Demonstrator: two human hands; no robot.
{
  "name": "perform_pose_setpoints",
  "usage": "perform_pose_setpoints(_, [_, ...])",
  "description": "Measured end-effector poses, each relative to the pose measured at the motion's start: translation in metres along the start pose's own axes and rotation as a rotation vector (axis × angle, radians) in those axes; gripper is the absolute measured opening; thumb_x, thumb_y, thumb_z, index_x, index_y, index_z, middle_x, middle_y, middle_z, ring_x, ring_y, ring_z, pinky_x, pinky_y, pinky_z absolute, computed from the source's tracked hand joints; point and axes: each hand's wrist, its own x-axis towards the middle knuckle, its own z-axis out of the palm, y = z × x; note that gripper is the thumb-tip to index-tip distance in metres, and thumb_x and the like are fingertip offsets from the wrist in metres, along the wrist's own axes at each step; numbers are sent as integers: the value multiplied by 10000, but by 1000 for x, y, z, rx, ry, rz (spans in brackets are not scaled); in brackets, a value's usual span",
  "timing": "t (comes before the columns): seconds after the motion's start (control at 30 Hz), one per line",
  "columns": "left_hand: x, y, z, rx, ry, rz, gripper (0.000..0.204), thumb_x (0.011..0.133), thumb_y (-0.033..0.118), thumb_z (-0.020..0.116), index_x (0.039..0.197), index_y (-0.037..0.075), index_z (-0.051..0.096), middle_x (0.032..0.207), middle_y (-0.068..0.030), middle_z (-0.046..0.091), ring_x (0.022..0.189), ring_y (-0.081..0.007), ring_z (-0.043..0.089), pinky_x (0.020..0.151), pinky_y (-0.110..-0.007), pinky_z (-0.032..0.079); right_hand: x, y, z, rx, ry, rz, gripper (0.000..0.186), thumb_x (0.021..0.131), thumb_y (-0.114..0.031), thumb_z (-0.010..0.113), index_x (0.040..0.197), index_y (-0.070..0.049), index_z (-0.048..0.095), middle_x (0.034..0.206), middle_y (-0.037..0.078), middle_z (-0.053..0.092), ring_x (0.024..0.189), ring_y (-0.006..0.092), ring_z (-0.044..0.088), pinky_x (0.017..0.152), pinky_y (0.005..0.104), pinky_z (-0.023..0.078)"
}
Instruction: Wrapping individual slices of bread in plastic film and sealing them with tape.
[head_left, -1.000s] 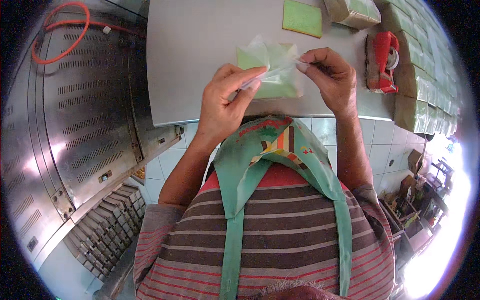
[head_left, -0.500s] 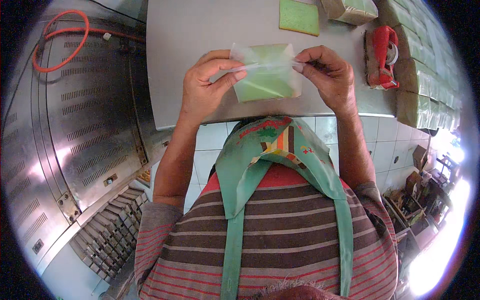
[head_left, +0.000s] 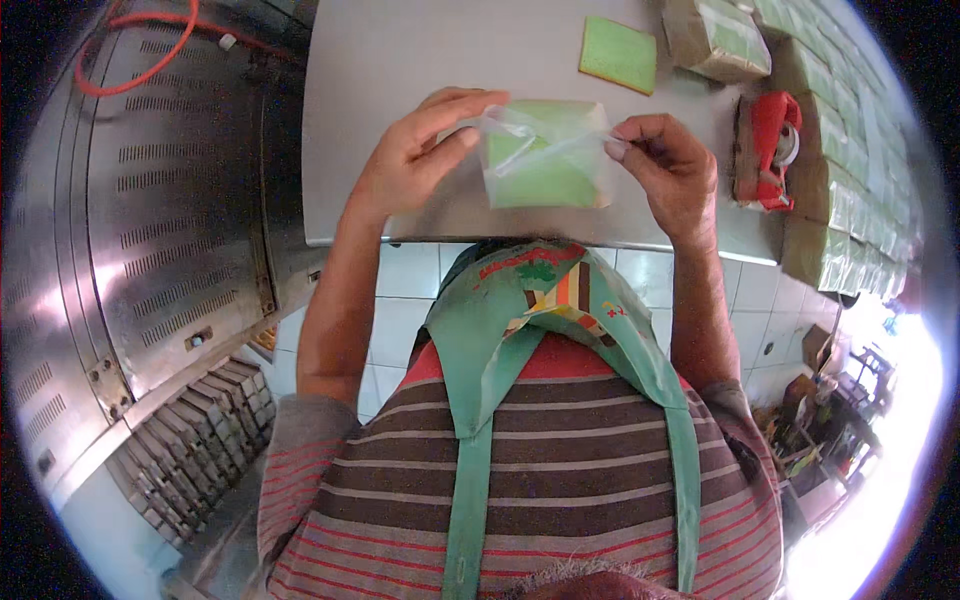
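A square block of green sponge cake (head_left: 545,185) lies on the steel table in front of me, wrapped in clear plastic film (head_left: 575,155). Creases of the film cross over its top. At the block's right edge, my right hand (head_left: 672,172) pinches the film between thumb and forefinger. My left hand (head_left: 412,158) is beside the left edge, thumb and fingers spread; the fingertips are close to the film's corner, and contact there is hard to tell. A bare green cake slice (head_left: 618,56) lies beyond the block, slightly to the right.
A red tape dispenser (head_left: 768,150) stands right of my right hand. Behind it are a wrapped cake pack (head_left: 718,42) and stacked wrapped packs (head_left: 850,170) along the table's right side. A steel cabinet (head_left: 185,210) with an orange hose (head_left: 135,88) is at left.
My left hand has released the film and opened, moving slightly away. The film seam, earlier pulled taut between both hands, now lies folded on the cake. My right hand still pinches it.
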Motion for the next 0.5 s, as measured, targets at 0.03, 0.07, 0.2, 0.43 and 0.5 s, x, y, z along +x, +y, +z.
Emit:
perform_pose_setpoints(0.03, [5, -4, -4, 25, -80, 47, 310, 817, -4, 637, 1124, 17, 610, 1178, -132, 609, 1101, -233, 560, 943, -345, 428, -1, 0, 1, -21, 23, 18, 103, 808, -19, 696, 895, 0, 644, 872, 39, 663, 816, 94, 608, 761, 235, 505])
perform_pose_setpoints(0.07, [10, -8, -6, 52, -161, 95, 278, 810, -4, 649, 1086, 28, 630, 1150, -120, 620, 1069, -226, 572, 908, -339, 447, -2, 0, 0, -43, 47, 35, 100, 807, -16, 696, 892, -1, 644, 866, 40, 662, 812, 94, 606, 757, 235, 505])
perform_pose_setpoints(0.2, [18, -21, -1, 14, -158, 119, 212, 776, -18, 688, 975, 26, 633, 1036, -90, 635, 1003, -208, 588, 843, -334, 471, -4, 0, -2, -51, 64, 64, 109, 793, -7, 708, 882, -2, 645, 852, 37, 662, 803, 91, 602, 748, 238, 505])
perform_pose_setpoints(0.43, [2, -31, 20, -41, 64, 127, 240, 716, -68, 705, 901, 38, 595, 972, -85, 608, 1002, -211, 588, 891, -336, 449, -4, -1, 0, -47, 68, 24, 110, 796, 6, 702, 889, 0, 643, 858, 36, 661, 799, 93, 601, 742, 235, 505])
perform_pose_setpoints(0.5, [-5, -25, 20, -63, 78, 154, 259, 723, -42, 704, 949, 37, 605, 1022, -99, 610, 1027, -224, 584, 919, -349, 439, -4, -2, 0, -48, 68, 19, 116, 797, 13, 697, 897, 0, 641, 859, 38, 660, 800, 94, 600, 745, 236, 504])
